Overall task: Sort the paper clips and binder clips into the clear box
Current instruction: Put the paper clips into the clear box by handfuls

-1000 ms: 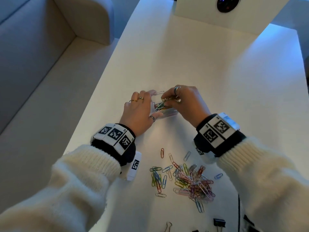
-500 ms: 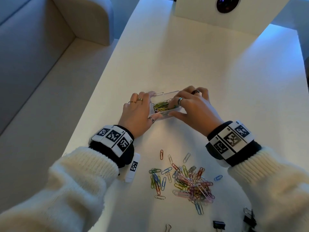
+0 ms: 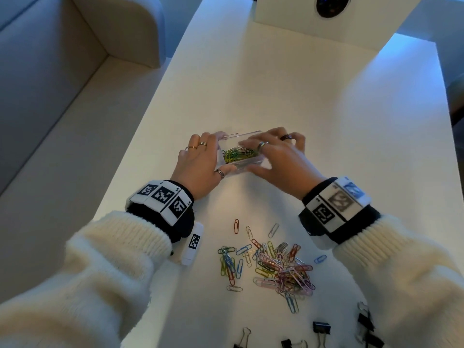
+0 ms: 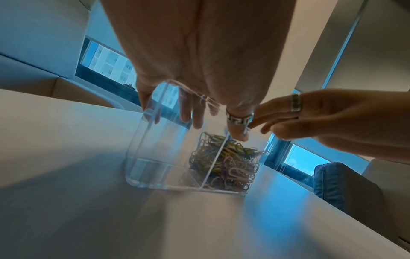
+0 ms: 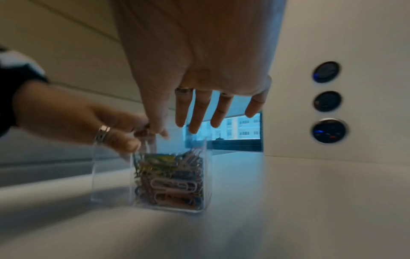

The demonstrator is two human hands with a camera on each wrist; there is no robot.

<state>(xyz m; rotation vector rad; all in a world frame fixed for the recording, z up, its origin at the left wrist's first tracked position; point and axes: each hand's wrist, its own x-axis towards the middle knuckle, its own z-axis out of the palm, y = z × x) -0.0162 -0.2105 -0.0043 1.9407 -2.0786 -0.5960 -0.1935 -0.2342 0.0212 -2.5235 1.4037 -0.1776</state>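
Note:
A small clear box with two compartments stands mid-table. One compartment holds coloured paper clips; the other looks empty. My left hand grips the box's left end, fingers on the far wall and thumb on the near wall. My right hand hovers over the right end with fingers spread and nothing in them, as the right wrist view shows. A loose pile of paper clips lies nearer me. Black binder clips sit at the table's near edge.
A white tagged stick lies beside my left wrist. A white unit with a dark lens stands at the table's far end. A pale sofa runs along the table's left edge.
My right hand has gone from bunched fingers over the box to spread, empty fingers and shifted slightly right. The left hand kept its grip on the box.

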